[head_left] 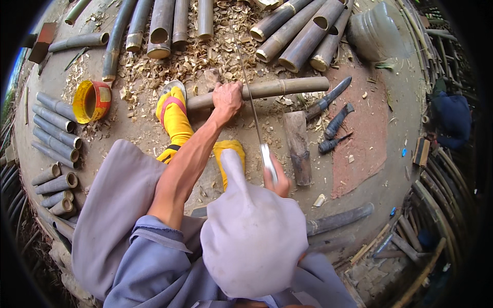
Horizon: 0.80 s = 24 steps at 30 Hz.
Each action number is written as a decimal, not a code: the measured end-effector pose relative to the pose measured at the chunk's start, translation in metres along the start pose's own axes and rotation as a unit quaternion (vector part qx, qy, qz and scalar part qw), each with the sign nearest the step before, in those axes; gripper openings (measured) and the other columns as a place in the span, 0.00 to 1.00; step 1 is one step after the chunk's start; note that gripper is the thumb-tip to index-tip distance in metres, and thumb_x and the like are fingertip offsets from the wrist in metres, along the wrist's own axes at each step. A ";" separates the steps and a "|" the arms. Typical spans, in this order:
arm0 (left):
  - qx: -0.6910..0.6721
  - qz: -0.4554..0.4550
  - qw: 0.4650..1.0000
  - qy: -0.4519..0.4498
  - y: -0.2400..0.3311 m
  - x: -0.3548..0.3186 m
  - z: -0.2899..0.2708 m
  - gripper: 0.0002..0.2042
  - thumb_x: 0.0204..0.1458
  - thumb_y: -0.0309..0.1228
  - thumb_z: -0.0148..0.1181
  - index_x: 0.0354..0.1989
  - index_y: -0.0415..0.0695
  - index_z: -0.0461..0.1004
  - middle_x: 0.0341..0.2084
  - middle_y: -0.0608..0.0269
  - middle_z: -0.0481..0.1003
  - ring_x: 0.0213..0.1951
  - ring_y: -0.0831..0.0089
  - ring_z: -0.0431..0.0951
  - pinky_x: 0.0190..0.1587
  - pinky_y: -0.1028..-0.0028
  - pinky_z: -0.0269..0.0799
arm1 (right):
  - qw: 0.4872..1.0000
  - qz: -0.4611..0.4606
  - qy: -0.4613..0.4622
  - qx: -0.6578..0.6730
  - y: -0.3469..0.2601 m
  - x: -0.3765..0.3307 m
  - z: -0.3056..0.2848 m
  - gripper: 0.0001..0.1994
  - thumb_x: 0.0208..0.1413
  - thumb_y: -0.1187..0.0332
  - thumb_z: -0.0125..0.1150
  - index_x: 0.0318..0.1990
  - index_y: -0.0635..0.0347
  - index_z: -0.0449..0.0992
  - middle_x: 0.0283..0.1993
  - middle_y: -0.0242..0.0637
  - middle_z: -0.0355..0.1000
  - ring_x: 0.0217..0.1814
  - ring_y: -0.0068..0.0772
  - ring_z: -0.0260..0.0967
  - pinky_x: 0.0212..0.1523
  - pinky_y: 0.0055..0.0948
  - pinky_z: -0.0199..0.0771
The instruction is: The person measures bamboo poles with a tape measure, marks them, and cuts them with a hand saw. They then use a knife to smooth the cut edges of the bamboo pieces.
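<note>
A brown bamboo pole (290, 88) lies crosswise in front of me. My left hand (227, 100) is closed around it, left of the saw. My right hand (279, 178) is wrapped on the pale handle of a handsaw (249, 91), slightly blurred. The thin saw blade crosses the pole just right of my left hand and points away from me. How deep it sits in the bamboo cannot be made out. My foot in a yellow sock and sandal (177, 114) is by the pole's left end. Grey cloth over my knee (251, 236) hides my right forearm.
Wood shavings (138, 77) and several cut bamboo tubes (303, 41) spread beyond the pole. A yellow-red bucket (106, 100) and more bamboo pieces (56, 132) lie left. Right are a wooden block (297, 151), dark-bladed tools (339, 120) and a translucent container (375, 33). A person (452, 118) is far right.
</note>
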<state>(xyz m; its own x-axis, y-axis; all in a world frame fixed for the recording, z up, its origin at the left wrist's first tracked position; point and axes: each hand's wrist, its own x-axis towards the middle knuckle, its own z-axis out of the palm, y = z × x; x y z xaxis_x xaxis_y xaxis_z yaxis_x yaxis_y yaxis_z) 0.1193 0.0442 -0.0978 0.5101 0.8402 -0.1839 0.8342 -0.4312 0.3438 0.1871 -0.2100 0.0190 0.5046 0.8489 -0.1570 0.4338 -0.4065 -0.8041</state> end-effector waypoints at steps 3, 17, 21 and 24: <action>0.002 -0.025 1.000 -0.016 -0.003 0.004 0.002 0.10 0.39 0.32 0.63 0.29 0.46 0.71 0.25 0.55 0.77 0.33 0.58 0.78 0.40 0.62 0.68 | 0.999 0.031 -0.004 0.044 -0.020 0.040 0.021 0.19 0.57 0.70 0.55 0.56 0.65 0.69 0.44 0.48 0.75 0.38 0.33 0.74 0.38 0.27 0.73; -0.007 0.002 1.000 -0.029 -0.005 0.001 -0.002 0.14 0.36 0.35 0.67 0.29 0.46 0.71 0.23 0.54 0.77 0.30 0.57 0.79 0.42 0.61 0.69 | 0.996 0.048 0.005 0.073 -0.003 0.053 0.027 0.18 0.58 0.71 0.53 0.56 0.63 0.69 0.45 0.51 0.74 0.40 0.37 0.75 0.41 0.31 0.72; 0.001 -0.009 1.000 -0.024 -0.006 0.004 -0.003 0.13 0.37 0.34 0.66 0.30 0.46 0.71 0.23 0.55 0.77 0.30 0.58 0.79 0.42 0.62 0.69 | 0.999 -0.029 0.012 0.028 -0.008 0.029 0.009 0.19 0.56 0.70 0.57 0.55 0.64 0.70 0.42 0.54 0.74 0.35 0.36 0.76 0.36 0.30 0.73; -0.016 0.005 0.999 -0.036 0.003 0.004 -0.009 0.12 0.38 0.33 0.65 0.31 0.46 0.71 0.24 0.55 0.77 0.32 0.58 0.79 0.42 0.62 0.68 | 0.996 0.085 -0.009 0.001 -0.009 -0.054 -0.045 0.19 0.53 0.71 0.59 0.53 0.69 0.70 0.42 0.56 0.74 0.38 0.36 0.77 0.35 0.31 0.74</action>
<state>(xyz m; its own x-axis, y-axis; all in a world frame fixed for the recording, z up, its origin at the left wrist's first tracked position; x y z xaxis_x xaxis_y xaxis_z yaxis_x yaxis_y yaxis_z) 0.1221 0.0492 -0.0895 0.5336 0.8091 -0.2461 0.8223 -0.4284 0.3745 0.1897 -0.2676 0.0606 0.5572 0.7736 -0.3017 0.3417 -0.5448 -0.7658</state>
